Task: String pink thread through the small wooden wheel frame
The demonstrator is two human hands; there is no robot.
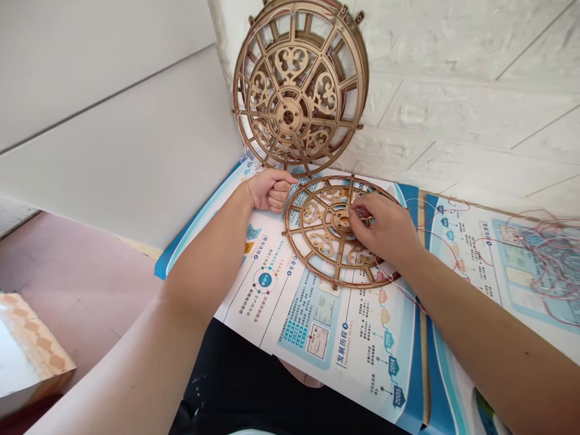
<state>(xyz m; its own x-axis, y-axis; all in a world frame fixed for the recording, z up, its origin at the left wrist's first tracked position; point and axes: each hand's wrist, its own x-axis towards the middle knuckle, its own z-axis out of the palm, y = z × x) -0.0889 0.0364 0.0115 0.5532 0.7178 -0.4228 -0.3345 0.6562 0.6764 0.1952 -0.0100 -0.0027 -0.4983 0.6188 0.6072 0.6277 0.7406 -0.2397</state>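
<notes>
A round gold-coloured openwork frame (317, 270) lies flat on the printed sheet, with spokes, scroll ornaments and thin wire along its rim. My right hand (385, 228) is over its hub, thumb and fingertips pinched together; whatever is between them is too small or hidden to name. Just off the frame's upper left edge, my left hand (272, 190) is closed in a fist, thumb and forefinger pointing toward the rim. Its contents, if any, do not show. Thin red and white wires trail from the frame's right side under my right forearm.
Several similar round frames (290, 75) lean in a stack against the pale wall (453, 103) behind. A tangle of thin wires (555, 257) lies at the right. Printed sheets (317, 326) cover the work surface. A grey panel (127, 145) stands at the left.
</notes>
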